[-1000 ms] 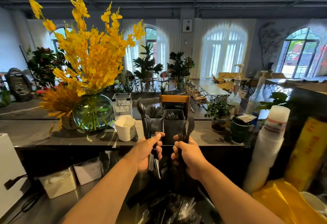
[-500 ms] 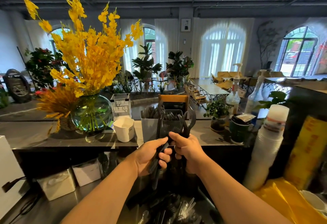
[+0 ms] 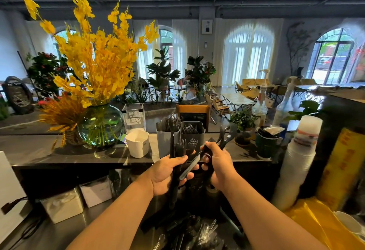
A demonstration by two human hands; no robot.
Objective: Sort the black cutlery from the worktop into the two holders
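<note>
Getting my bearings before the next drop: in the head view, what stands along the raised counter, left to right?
basket → glass vase → white cup → light holder → dark holder → potted plant → green cup → cup stack

A pale grey square holder point(image 3: 164, 145) and a dark grey square holder point(image 3: 198, 133) stand upright side by side on the dark desk point(image 3: 83, 158), each holding black cutlery. Black plastic forks point(image 3: 182, 146) stand tines-up in the left hand point(image 3: 167, 173). A second black bunch point(image 3: 225, 136) leans rightward from the right hand point(image 3: 218, 164), and a loose black cutlery pile point(image 3: 187, 232) lies on the lower steel desk point(image 3: 65, 232).
</note>
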